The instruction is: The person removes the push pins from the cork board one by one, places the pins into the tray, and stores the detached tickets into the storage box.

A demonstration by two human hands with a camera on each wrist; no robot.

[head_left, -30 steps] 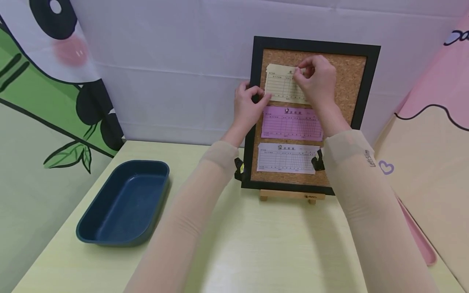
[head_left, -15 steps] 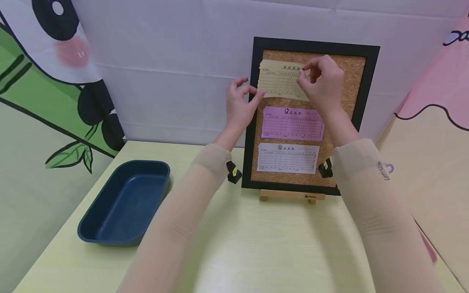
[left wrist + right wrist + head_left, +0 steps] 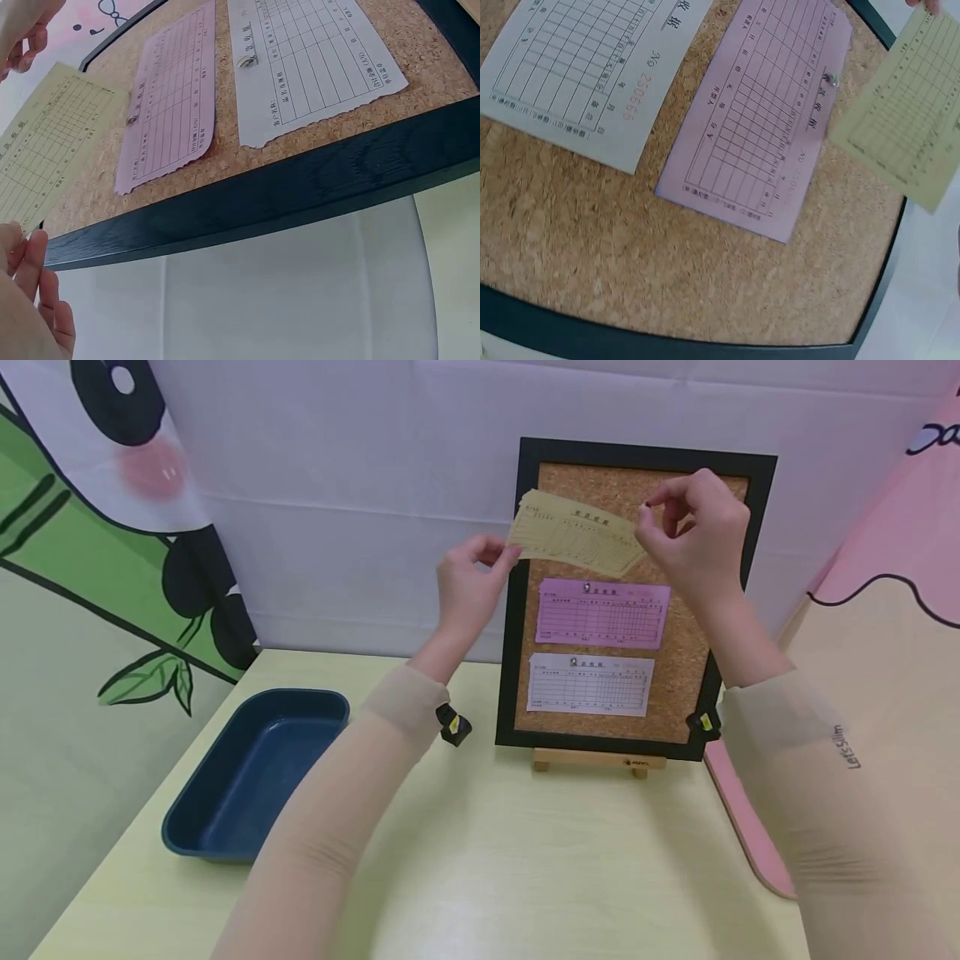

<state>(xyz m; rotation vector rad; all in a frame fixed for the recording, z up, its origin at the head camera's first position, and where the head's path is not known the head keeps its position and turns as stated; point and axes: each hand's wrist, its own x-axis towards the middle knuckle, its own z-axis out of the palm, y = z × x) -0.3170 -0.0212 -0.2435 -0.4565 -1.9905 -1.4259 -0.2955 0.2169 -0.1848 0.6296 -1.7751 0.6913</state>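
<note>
My left hand [image 3: 468,585] pinches a yellow receipt slip [image 3: 577,533] by its lower left corner. The slip tilts down to the right, off the face of the framed cork board [image 3: 682,677]. At the board's upper right, my right hand [image 3: 697,539] has thumb and forefinger pinched on a tiny push pin, mostly covered by the fingertips. That hand is apart from the slip. A pink receipt [image 3: 602,613] and a white receipt [image 3: 590,685] are pinned below, each with a small pin near its top edge. The left wrist view shows the fingers on the yellow slip's corner [image 3: 45,142].
The black-framed board leans on a small wooden easel [image 3: 596,760] on the pale table [image 3: 570,860]. A dark blue tray [image 3: 255,777] stands at the left. Behind the board hangs a pale cloth [image 3: 360,510]. A pink flat strip [image 3: 750,827] lies at the right.
The yellow slip has come away from the cork and shifted left with my left hand, now tilted. My right hand has moved right, away from the slip.
</note>
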